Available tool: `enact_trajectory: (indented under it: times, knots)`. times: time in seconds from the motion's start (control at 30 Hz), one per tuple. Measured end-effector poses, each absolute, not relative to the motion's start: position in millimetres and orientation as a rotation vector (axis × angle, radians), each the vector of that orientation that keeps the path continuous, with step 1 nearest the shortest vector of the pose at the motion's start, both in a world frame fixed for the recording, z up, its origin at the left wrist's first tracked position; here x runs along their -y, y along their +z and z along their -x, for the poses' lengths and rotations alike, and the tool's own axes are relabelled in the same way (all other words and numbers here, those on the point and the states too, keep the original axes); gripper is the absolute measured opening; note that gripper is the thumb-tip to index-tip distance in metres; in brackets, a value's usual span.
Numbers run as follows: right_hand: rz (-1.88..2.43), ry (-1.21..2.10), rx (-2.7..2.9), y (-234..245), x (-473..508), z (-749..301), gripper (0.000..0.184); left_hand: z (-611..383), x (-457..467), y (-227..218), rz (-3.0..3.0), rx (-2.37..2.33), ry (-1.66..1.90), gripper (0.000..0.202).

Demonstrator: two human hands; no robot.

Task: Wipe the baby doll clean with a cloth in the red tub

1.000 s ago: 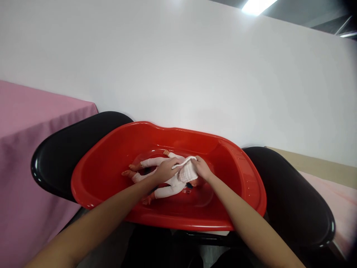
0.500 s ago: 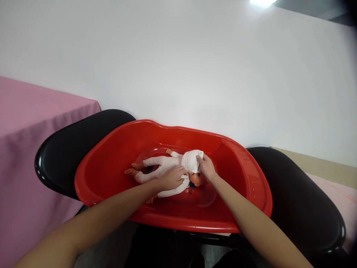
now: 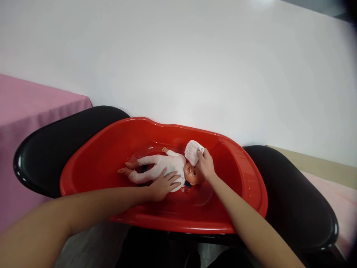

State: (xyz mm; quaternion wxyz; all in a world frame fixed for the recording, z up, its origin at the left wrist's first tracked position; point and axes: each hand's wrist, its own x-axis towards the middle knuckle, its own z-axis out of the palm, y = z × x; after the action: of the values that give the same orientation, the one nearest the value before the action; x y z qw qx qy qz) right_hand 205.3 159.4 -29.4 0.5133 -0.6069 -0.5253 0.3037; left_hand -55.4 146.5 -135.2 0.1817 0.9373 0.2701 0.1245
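A baby doll in white clothing lies on its back in a red baby bathtub, its head to the right and its bare feet to the left. My left hand rests with spread fingers on the doll's side and near arm, partly hiding them. Pinched in my right hand is a small white cloth, which hangs beside the doll's head and just above its shoulder. The doll's face shows between the cloth and the tub floor.
Black chairs or stools stand under both ends of the tub, one seat at left and another at right. A table with a pink cloth is at far left. Behind the tub rises a white wall.
My right hand has lifted the cloth off the doll's upper chest and face, uncovering them. My left hand has moved down and left, and its fingers have spread.
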Motion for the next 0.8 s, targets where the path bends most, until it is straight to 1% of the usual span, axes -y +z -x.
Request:
enact_trajectory:
  times: [0.1, 0.2, 0.33, 0.43, 0.53, 0.67, 0.8]
  knots:
    - [1.552, 0.673, 1.573, -29.5, -153.8, -199.9, 0.041, 65.8, -151.8, -142.3, -2.900, -0.652, 0.122, 0.072]
    - [1.578, 0.536, 2.073, -38.8, -143.6, -188.8, 0.037, 68.7, -155.7, -147.3, -2.992, -0.810, -0.012, 0.072]
    - [1.280, 0.261, 2.823, -63.1, -130.3, -168.1, 0.038, 66.3, -160.5, -146.2, -2.870, -1.130, -0.011, 0.063]
    - [1.122, 0.190, 3.060, -69.8, -127.8, -158.9, 0.035, 63.4, -164.4, -139.8, -2.821, -1.169, 0.092, 0.064]
    - [1.117, 0.311, 3.118, -59.1, -131.3, -158.8, 0.035, 57.4, -166.6, -133.1, -2.793, -1.216, 0.093, 0.067]
    - [1.383, 0.503, 3.115, -39.4, -136.3, -164.0, 0.038, 50.7, -169.0, -131.6, -2.841, -1.229, 0.094, 0.064]
    - [1.564, 0.746, 3.107, -30.8, -137.6, -166.0, 0.041, 52.7, -175.5, -132.3, -2.903, -1.231, 0.145, 0.076]
